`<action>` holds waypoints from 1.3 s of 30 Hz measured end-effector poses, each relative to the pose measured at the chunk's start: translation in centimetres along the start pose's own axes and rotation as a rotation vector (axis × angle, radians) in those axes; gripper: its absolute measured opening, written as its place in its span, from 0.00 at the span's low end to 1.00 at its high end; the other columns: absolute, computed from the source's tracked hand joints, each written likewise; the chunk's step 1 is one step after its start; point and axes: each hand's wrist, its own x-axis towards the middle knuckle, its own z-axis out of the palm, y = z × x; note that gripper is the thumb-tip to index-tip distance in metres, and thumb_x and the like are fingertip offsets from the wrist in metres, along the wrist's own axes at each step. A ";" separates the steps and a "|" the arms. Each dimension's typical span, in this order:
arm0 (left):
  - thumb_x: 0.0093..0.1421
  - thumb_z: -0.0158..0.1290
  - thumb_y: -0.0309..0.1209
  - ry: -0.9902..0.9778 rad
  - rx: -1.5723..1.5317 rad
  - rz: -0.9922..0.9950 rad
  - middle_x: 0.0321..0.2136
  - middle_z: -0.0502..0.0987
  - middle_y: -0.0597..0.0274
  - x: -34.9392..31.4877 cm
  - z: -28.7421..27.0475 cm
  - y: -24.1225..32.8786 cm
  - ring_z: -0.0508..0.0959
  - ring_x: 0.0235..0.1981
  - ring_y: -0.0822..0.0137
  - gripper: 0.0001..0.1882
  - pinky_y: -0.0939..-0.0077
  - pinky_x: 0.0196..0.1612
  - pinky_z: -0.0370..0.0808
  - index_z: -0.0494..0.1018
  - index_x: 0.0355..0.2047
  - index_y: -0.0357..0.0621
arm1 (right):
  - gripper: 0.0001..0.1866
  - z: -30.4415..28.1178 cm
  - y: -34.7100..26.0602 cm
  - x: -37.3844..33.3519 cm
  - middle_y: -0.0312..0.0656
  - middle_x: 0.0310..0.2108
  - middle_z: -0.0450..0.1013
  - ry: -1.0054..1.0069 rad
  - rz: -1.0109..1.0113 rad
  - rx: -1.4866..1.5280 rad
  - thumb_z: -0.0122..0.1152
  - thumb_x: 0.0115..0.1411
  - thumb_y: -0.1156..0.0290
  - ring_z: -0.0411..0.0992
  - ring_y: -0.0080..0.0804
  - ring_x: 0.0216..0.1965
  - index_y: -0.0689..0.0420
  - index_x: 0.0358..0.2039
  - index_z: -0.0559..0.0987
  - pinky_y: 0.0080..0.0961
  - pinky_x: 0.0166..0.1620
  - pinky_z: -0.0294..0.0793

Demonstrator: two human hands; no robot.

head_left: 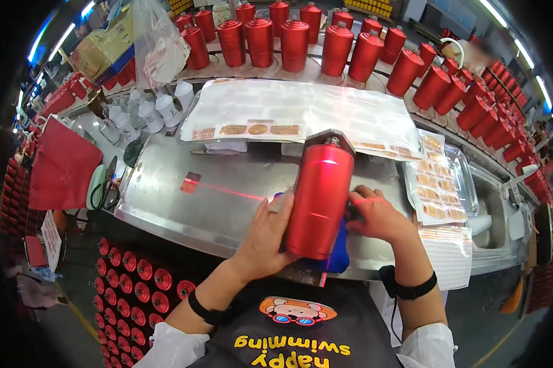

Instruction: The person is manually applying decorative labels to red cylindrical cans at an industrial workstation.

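Note:
A shiny red metallic bottle (320, 202) leans over the steel worktable in front of me, its narrow metal neck pointing away. My left hand (267, 236) is closed around the bottle's left side. Just right of the bottle, my right hand (377, 214) has bent, parted fingers with nothing visible in them; whether the fingertips touch the bottle cannot be made out. A blue cloth (339, 254) lies under and beside the bottle, partly hidden by it. Behind the neck shows a dark hexagonal piece (330, 136). Red laser light crosses the bottle and table.
Beyond the steel worktable (166, 196), red bottles (295, 46) line a curved conveyor. A sheet with gold labels (258, 129) lies at the table's back, another label sheet (434, 184) at right beside a sink (494, 208). Scissors (111, 193) and small clear bottles (147, 113) are left.

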 end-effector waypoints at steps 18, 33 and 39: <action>0.47 0.64 0.45 0.113 -0.232 0.143 0.61 0.49 0.27 1.5 0.9 -1.3 0.57 0.59 0.32 0.56 0.48 0.58 0.59 0.42 0.65 0.33 | 0.20 4.3 0.9 -1.5 0.55 0.43 0.70 0.554 0.250 0.266 0.48 0.48 0.88 0.70 0.51 0.43 0.61 0.44 0.69 0.36 0.42 0.72; 0.43 0.69 0.37 0.068 -0.162 0.072 0.59 0.55 0.31 1.8 0.8 -1.2 0.63 0.57 0.38 0.58 0.56 0.58 0.63 0.43 0.64 0.31 | 0.16 -5.3 11.4 -6.9 0.54 0.53 0.67 0.710 0.170 0.015 0.46 0.51 0.89 0.66 0.49 0.55 0.63 0.39 0.76 0.36 0.55 0.66; 0.44 0.68 0.42 0.057 -0.120 0.046 0.65 0.46 0.37 1.5 1.3 -1.1 0.52 0.65 0.44 0.59 0.57 0.65 0.51 0.41 0.66 0.35 | 0.13 -3.9 20.6 -14.1 0.53 0.44 0.72 0.625 0.334 -0.218 0.51 0.52 0.84 0.70 0.51 0.46 0.60 0.37 0.79 0.35 0.49 0.70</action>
